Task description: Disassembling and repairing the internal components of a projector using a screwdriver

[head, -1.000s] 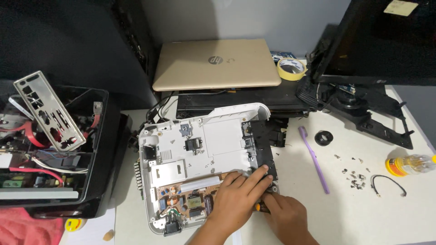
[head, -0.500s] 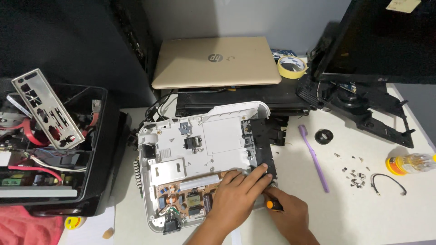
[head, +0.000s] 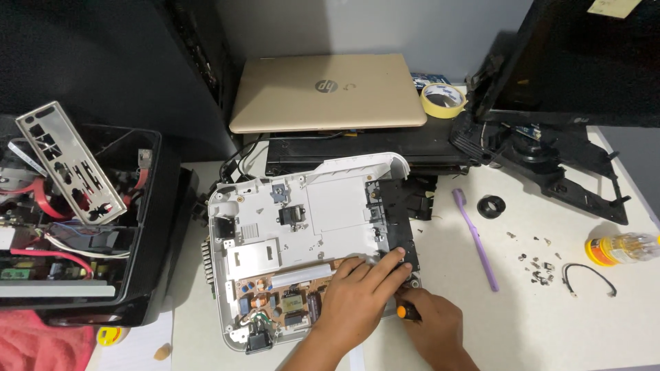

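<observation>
An opened white device chassis [head: 316, 206] lies on the table, with a brown circuit board [head: 275, 302] showing at its near edge. My left hand [head: 357, 295] rests flat on the chassis near its right front corner, fingers spread over the board and frame. Just to the right, my right hand [head: 433, 323] grips a screwdriver with an orange handle [head: 407, 312]; its tip points at the chassis corner and is hidden under my left hand.
A closed gold laptop [head: 323, 93] sits on a black box behind the chassis. A black tray of cables with a metal plate [head: 69, 165] stands left. On the right lie a purple toothbrush [head: 476, 240], loose screws [head: 540, 268], a tape roll [head: 443, 99], a small bottle [head: 622, 247] and a black monitor stand [head: 550, 158].
My right hand has shifted slightly right and down with the screwdriver. My left hand stays on the chassis corner.
</observation>
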